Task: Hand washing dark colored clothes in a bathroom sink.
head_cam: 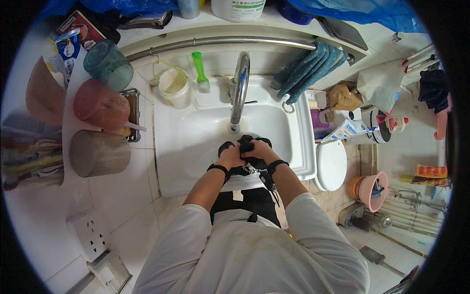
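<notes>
Low over the front of a white washbasin point(198, 143), both of my hands are on a bunched black cloth point(246, 140). My left hand point(231, 158) grips its left side, where a dark rounded end sticks out past the fingers. From the right, my right hand point(260, 150) presses the thumb and fingers into the folds. Black bands circle both wrists. A shiny silvery bit point(251, 168) shows at the cloth's near edge; I cannot tell what it is. Behind the hands rises a curved chrome tap point(240, 88), and no water is plainly seen running.
A small white bucket point(176, 90) stands at the basin's back left, beside a hanging green brush point(199, 70). Blue-grey towels point(308, 70) drape from a metal rail point(227, 41). Plastic cups point(101, 106) line the left wall. A white-lidded bin point(331, 165) stands right of the basin.
</notes>
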Available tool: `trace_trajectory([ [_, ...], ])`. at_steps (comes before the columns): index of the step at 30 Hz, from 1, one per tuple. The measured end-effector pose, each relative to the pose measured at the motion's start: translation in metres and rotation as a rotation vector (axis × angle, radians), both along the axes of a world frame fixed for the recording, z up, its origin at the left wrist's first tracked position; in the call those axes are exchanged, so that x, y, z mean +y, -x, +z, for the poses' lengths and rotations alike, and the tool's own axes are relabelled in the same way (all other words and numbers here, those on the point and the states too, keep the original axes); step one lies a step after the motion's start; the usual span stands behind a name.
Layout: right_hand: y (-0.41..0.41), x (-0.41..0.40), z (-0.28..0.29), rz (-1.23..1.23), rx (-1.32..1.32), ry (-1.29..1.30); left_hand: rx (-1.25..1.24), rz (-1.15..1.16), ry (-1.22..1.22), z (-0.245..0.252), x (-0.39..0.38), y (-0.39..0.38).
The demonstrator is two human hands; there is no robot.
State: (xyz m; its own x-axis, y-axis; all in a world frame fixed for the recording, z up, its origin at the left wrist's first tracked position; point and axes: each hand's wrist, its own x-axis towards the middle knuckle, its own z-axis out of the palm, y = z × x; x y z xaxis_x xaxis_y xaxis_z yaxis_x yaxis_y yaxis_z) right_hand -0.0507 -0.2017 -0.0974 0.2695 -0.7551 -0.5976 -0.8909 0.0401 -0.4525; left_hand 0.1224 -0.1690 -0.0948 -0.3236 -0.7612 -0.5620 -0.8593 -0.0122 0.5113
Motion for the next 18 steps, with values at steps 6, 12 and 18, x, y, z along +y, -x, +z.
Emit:
trace_trajectory([
  [6,-0.002,-0.001,0.006,0.0,0.03,-0.016,-0.042,-0.021,-0.036,-0.003,-0.003,0.001],
  [12,-0.008,-0.002,0.006,-0.034,0.07,-0.088,-0.019,-0.091,-0.041,-0.014,-0.009,-0.006],
  [18,-0.008,0.0,0.007,-0.042,0.121,-0.117,0.318,-0.116,-0.553,0.036,-0.053,-0.035],
])
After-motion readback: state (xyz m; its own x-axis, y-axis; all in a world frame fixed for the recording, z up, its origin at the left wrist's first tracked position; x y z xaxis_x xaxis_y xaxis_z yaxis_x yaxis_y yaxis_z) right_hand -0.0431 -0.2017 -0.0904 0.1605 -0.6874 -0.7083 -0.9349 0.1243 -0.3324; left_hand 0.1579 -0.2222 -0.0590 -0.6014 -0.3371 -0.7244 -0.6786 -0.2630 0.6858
